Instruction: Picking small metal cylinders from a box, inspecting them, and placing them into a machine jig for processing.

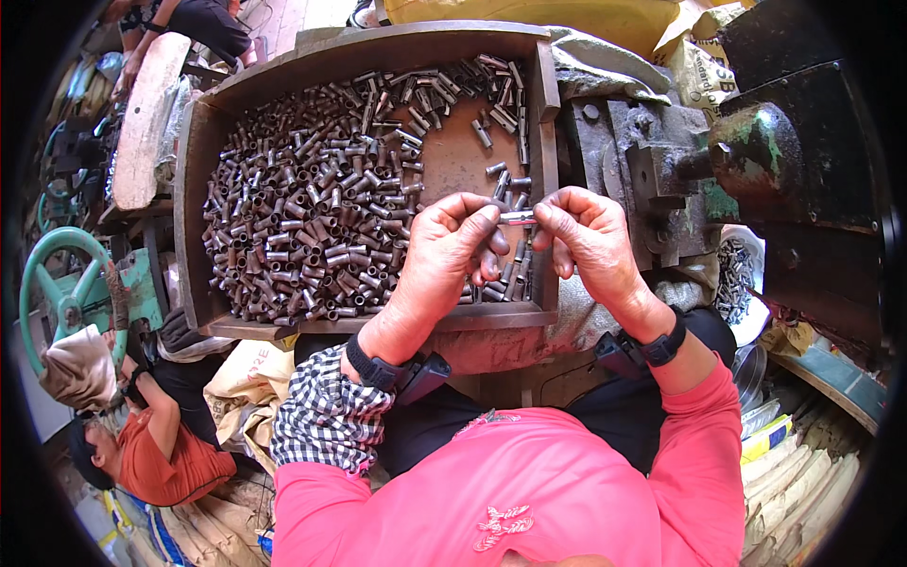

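Observation:
Between my two hands, over the right front part of a wooden tray [378, 36], is a short shiny metal tube [517, 218]. My left hand [452, 236] pinches its left end with thumb and forefinger. The thumb and fingers of my right hand [588, 231] close on the other end. A heap of small dark metal tubes [312, 208] fills the left and middle of the tray. Longer slotted metal pieces [505, 94] lie along the tray's far and right sides, some of them just under my hands.
A heavy machine [794, 161] with a greenish worn housing stands at the right. Below it a white container [742, 283] holds small metal parts. At the left are a green handwheel [66, 302] and a person in an orange shirt [179, 444]. Stacked sacks [803, 501] lie lower right.

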Action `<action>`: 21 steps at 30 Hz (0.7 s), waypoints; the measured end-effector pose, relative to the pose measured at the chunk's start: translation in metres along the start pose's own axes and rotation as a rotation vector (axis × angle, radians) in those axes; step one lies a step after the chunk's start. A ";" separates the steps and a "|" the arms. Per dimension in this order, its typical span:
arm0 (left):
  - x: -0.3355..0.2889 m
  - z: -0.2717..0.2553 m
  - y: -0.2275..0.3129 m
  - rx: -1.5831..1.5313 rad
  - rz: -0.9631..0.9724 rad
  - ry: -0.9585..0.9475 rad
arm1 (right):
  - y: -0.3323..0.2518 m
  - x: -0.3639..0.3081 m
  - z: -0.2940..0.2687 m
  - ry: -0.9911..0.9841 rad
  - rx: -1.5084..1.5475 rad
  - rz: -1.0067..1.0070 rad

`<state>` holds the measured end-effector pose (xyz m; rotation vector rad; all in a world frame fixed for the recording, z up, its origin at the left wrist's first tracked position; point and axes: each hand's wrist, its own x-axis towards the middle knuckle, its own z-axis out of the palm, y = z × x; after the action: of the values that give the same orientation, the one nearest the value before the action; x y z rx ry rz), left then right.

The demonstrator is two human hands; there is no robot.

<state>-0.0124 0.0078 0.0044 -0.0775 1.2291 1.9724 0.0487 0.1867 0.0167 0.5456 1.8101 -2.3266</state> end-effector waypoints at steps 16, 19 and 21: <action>-0.018 0.006 0.025 0.348 -0.079 -0.410 | -0.015 -0.001 -0.007 -0.424 0.024 0.200; -0.017 -0.004 0.031 0.495 -0.024 -0.326 | -0.019 0.004 -0.005 -0.427 -0.053 0.248; -0.016 -0.010 0.032 0.306 0.033 -0.128 | -0.024 0.011 -0.005 -0.173 -0.094 0.067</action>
<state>-0.0259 -0.0157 0.0298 0.2213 1.4381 1.7646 0.0316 0.1986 0.0330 0.3733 1.7820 -2.1600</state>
